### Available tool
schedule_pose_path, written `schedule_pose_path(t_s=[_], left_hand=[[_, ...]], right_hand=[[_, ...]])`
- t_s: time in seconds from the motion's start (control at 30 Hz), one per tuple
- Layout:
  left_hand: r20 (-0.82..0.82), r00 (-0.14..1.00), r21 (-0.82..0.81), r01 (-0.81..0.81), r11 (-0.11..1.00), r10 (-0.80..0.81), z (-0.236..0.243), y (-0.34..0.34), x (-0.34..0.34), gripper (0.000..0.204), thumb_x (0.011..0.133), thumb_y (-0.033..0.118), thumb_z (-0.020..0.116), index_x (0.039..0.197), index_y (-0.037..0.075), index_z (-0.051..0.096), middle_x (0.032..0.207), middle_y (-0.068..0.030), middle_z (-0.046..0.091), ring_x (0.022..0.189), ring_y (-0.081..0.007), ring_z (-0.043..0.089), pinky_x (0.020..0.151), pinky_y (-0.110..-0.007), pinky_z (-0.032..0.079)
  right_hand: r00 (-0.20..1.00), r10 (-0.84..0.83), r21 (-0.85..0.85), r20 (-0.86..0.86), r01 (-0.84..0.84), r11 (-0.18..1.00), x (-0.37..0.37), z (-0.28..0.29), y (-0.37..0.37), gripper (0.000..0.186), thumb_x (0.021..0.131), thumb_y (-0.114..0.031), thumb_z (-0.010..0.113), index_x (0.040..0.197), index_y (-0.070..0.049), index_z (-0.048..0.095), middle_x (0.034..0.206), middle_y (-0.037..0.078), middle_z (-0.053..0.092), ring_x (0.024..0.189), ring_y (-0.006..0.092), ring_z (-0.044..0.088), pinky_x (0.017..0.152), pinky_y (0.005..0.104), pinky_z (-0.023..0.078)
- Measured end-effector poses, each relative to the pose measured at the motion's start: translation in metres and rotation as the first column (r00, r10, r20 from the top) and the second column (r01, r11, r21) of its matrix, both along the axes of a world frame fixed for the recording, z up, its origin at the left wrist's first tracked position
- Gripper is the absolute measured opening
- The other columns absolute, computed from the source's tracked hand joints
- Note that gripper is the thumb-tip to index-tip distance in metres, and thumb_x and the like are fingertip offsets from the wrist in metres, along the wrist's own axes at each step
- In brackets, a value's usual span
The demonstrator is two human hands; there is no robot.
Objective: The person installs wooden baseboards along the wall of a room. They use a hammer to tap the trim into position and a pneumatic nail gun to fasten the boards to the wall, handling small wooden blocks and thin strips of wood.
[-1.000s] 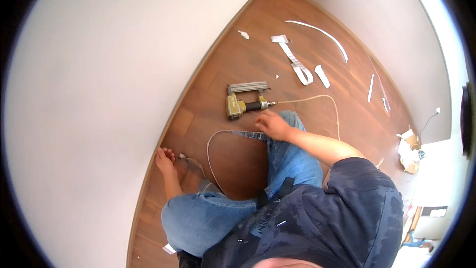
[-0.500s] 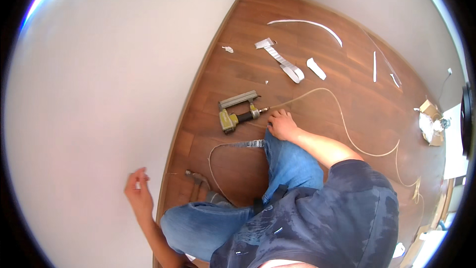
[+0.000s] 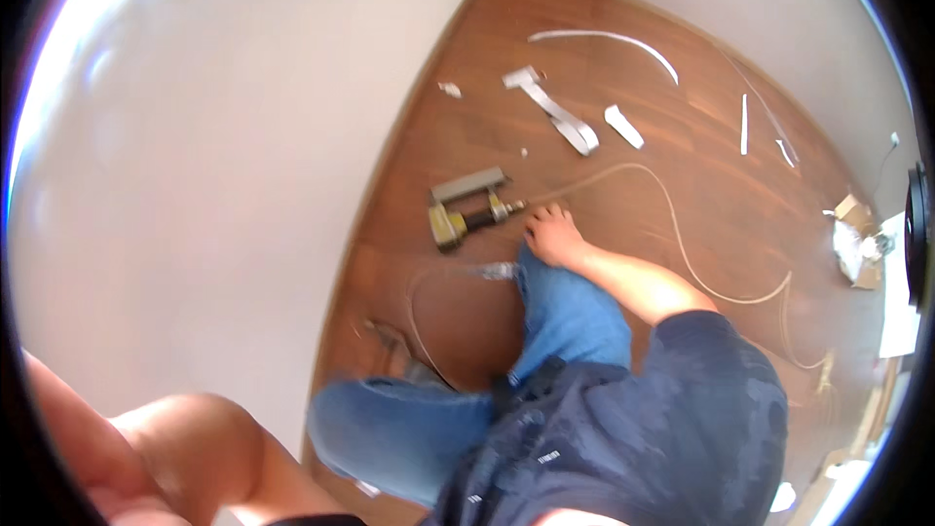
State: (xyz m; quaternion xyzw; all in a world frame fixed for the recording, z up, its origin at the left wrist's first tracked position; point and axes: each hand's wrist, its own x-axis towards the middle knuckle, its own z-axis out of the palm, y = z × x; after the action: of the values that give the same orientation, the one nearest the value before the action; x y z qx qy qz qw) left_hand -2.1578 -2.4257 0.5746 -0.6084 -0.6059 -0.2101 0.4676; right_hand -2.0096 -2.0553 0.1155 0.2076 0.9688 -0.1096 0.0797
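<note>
My right hand (image 3: 555, 237) lies on my bent right knee, fingers lying loosely over the denim and holding nothing. Just to its left is a pneumatic nail gun (image 3: 467, 217) on its side on the floor, with a green-yellow body, black grip and grey magazine. A pale air hose (image 3: 672, 224) runs from its fitting off to the right. Close to the camera at the lower left, my left hand (image 3: 78, 448) is raised beside the light wall, cut off and blurred. Its fingers do not show clearly.
A hammer-like tool (image 3: 387, 333) lies by my foot near the baseboard. Farther off are a coiled flat silver strip (image 3: 560, 115), white scraps (image 3: 623, 127) and a long white strip (image 3: 623, 37). An opened cardboard box (image 3: 855, 214) stands at right. Walls meet at the far corner.
My left hand has risen from beside the wall toward the camera, at the lower left. My right hand stays on the knee. The view has shifted slightly.
</note>
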Motion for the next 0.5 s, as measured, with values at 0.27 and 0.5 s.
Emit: schedule_pose_path(t_s=[0.27, 0.5], left_hand=[[-0.070, 0.996, 0.142, 0.069, 0.987, -0.060, 0.020, -0.026, 0.016, 0.033, 0.101, 0.007, 0.061, 0.131, -0.007, 0.058, 0.119, -0.0195, 0.065, 0.112, -0.0260, 0.062, 0.099, -0.037, 0.047], [-0.074, 0.995, 0.209, 0.078, 0.975, -0.064, 0.075, -0.060, 0.023, 0.032, 0.101, 0.007, 0.062, 0.130, -0.006, 0.059, 0.119, -0.0189, 0.065, 0.111, -0.0257, 0.061, 0.099, -0.037, 0.047]], right_hand=[[0.955, 0.229, 0.320, 0.190, -0.281, 0.905, 0.032, -0.054, 0.039, 0.048, 0.100, -0.033, 0.053, 0.132, 0.000, 0.068, 0.156, 0.030, 0.044, 0.144, 0.0499, 0.040, 0.113, 0.0639, 0.038], [0.614, 0.773, 0.078, 0.159, -0.788, 0.610, -0.192, 0.365, -0.044, 0.019, 0.094, -0.020, 0.062, 0.100, -0.007, 0.073, 0.097, 0.016, 0.073, 0.090, 0.0321, 0.069, 0.078, 0.0436, 0.056]])
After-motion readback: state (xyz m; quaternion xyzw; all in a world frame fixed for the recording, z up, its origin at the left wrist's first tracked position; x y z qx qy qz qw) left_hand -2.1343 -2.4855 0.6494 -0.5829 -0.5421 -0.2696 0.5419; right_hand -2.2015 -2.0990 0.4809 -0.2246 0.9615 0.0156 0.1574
